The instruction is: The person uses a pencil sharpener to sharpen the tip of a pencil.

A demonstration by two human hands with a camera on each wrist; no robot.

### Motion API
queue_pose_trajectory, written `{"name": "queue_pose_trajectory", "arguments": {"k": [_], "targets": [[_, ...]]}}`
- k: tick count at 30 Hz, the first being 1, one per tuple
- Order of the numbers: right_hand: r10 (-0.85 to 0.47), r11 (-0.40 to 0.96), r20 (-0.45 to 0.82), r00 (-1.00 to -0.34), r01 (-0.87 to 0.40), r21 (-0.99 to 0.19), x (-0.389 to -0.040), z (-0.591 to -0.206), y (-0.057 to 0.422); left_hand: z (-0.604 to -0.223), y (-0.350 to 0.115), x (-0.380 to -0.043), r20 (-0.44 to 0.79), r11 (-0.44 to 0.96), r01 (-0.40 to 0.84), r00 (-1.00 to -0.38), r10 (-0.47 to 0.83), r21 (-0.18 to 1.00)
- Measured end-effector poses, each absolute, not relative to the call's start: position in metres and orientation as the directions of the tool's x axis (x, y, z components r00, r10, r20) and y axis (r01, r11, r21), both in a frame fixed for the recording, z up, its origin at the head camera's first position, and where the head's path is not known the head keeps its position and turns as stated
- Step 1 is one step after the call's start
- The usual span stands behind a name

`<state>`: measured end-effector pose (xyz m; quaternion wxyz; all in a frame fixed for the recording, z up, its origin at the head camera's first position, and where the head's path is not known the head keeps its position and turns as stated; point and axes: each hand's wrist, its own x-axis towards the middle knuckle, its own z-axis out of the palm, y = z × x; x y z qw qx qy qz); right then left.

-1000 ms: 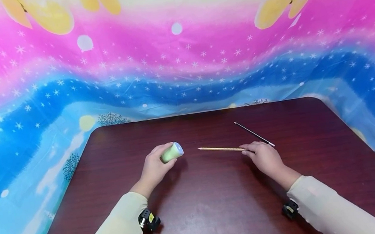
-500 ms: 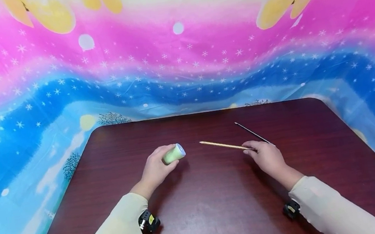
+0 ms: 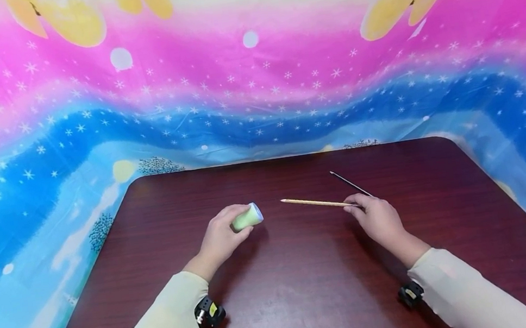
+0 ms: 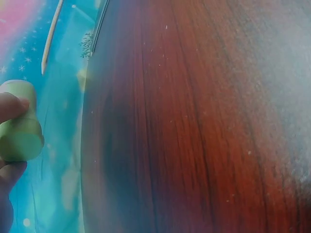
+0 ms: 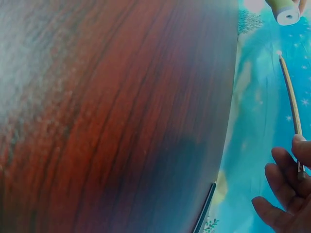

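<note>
In the head view my left hand (image 3: 220,236) grips a light green, rounded pencil sharpener (image 3: 246,218) between thumb and fingers. Its white end faces right, and the right wrist view shows a small dark hole in that end (image 5: 288,17). My right hand (image 3: 380,219) pinches a yellow wooden pencil (image 3: 314,202) near its back end. The pencil's pale tip points left toward the sharpener, with a short gap between them. A dark, thin pencil (image 3: 351,183) lies on the table just beyond my right hand, which hides its near end.
The dark red wooden table (image 3: 279,293) has rounded far corners. Behind and around it hangs a pink and blue patterned cloth (image 3: 254,88). A black camera mount sits on each wrist, the left one (image 3: 209,311) and the right one (image 3: 410,293).
My left hand has shifted slightly right and tilted the sharpener's white end more to the right. My right hand has moved a little right, and the pencil's tip has risen slightly.
</note>
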<state>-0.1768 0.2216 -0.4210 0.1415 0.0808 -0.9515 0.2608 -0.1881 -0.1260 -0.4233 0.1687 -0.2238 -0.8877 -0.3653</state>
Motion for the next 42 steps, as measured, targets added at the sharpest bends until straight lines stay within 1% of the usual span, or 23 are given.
{"name": "queue_pose_trajectory", "arguments": {"k": [9,15,23,32,42], "targets": [[-0.102,0.843,0.408,-0.907,-0.297,-0.449,-0.1778,-0.4227,0.2225,-0.4242,-0.1269,-0.1888,0.482,0.621,0.544,-0.828,0.287,0.564],[-0.102,0.835,0.430,-0.897,-0.312,-0.454,-0.1776,-0.4218,0.2222,-0.4239,-0.1280,-0.1889,0.477,0.619,0.540,-0.831,0.286,0.570],[-0.121,0.816,0.409,-0.904,-0.325,-0.477,-0.1776,-0.4195,0.2217,-0.4236,-0.1286,-0.1877,0.479,0.619,0.542,-0.830,0.287,0.568],[-0.134,0.766,0.360,-0.923,-0.327,-0.554,-0.1779,-0.4171,0.2203,-0.4224,-0.1285,-0.1868,0.507,0.611,0.575,-0.805,0.308,0.544],[-0.157,0.721,0.366,-0.917,-0.360,-0.592,-0.1821,-0.4145,0.2200,-0.4201,-0.1280,-0.1860,0.533,0.602,0.604,-0.782,0.322,0.522]]}}
